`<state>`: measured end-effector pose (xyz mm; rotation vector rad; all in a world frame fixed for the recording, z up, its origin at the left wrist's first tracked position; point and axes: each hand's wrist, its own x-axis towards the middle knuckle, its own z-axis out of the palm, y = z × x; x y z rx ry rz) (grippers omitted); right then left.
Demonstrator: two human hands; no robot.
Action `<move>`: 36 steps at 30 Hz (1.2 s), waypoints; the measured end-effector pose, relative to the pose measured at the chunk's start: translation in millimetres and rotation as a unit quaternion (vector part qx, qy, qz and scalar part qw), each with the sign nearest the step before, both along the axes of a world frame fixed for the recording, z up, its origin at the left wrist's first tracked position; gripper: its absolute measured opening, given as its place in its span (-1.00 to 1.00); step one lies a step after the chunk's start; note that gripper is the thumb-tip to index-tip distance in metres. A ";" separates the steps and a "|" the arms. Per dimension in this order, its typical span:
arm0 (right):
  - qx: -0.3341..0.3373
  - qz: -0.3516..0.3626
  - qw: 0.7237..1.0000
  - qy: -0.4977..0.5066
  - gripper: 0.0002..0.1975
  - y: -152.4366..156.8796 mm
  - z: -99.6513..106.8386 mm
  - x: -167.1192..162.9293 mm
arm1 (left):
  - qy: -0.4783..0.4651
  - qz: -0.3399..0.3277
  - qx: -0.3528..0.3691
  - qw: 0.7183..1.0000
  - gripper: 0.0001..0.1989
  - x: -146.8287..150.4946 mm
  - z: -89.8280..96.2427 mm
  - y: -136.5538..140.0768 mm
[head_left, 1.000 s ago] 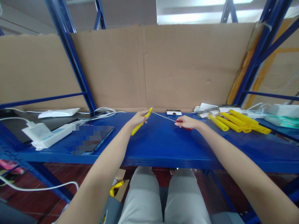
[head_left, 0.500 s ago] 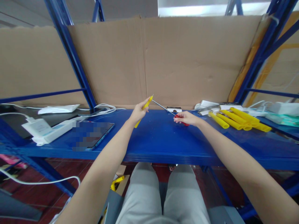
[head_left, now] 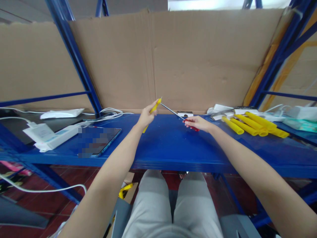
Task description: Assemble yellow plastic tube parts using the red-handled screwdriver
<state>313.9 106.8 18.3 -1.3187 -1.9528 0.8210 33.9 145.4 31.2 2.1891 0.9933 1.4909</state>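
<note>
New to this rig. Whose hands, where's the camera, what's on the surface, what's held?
No machine here: these are one person's bare hands, seen from one camera worn on the head, looking forward and down. The left hand holds a slim yellow piece; the right hand holds a red-handled tool whose metal shaft points toward the piece's upper end. On the blue shelf lie yellow tubes at the right and, at the left, a dark flat device beside a white power strip.
</note>
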 end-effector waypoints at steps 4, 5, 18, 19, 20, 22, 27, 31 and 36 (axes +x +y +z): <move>0.011 -0.021 0.998 0.056 -0.85 4.6 -6.1 -4.8 | -0.003 0.002 0.020 1.000 -0.44 0.5 -0.8 0.4; 0.019 -0.030 0.997 0.067 -0.83 6.3 -8.0 -6.4 | -0.003 0.004 0.024 1.000 -0.44 0.9 -0.9 0.3; 0.015 -0.004 0.999 0.029 -0.83 4.3 -4.6 -3.9 | -0.005 -0.012 0.036 0.999 -0.43 -1.6 -2.1 4.5; 0.024 -0.005 0.999 0.048 -0.81 6.0 -6.7 -5.1 | -0.007 -0.016 0.046 0.999 -0.44 -1.5 -3.0 6.0; 0.036 -0.008 0.997 0.066 -0.78 7.9 -8.8 -6.3 | -0.009 -0.019 0.055 0.998 -0.45 -1.3 -3.8 7.4; 0.055 -0.013 0.994 0.092 -0.73 10.7 -11.6 -8.1 | -0.010 -0.020 0.067 0.997 -0.46 -0.9 -5.0 9.8; 0.038 0.020 0.997 0.065 -0.79 8.1 -6.8 -5.0 | -0.017 -0.025 0.074 0.997 -0.44 -2.0 -6.1 13.4; 0.034 0.042 0.998 0.034 -0.75 7.8 -5.3 -2.1 | -0.019 -0.020 0.071 0.997 -0.43 -3.2 -6.6 15.0; 0.065 0.006 0.992 0.112 -0.81 17.0 -16.1 -4.6 | -0.020 -0.019 0.080 0.996 -0.43 -1.2 -6.0 13.0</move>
